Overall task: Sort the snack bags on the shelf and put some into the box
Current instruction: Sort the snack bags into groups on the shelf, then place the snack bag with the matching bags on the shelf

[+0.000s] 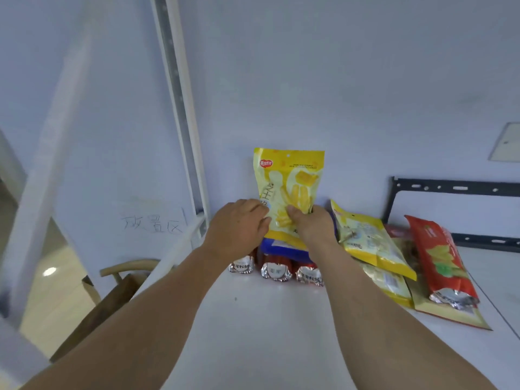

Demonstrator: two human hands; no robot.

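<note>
A yellow snack bag (289, 178) stands upright against the back wall, on top of a blue bag (281, 250) and three red packs with silver ends (275, 270). My left hand (239, 223) grips the yellow bag's left edge. On its lower right side my right hand (312, 225) holds it too, thumb on the front. To the right lies a loose pile: another yellow bag (371, 243), a long red bag (441, 263) with a silver end, and flatter yellow packs beneath. A brown cardboard box (112, 302) sits below the shelf's left edge.
The white shelf surface (253, 333) stretches toward me. A white upright rail (180, 108) runs up at the left. A black metal bracket (450, 190) is fixed to the wall at the right. A wooden chair back (126, 267) shows by the box.
</note>
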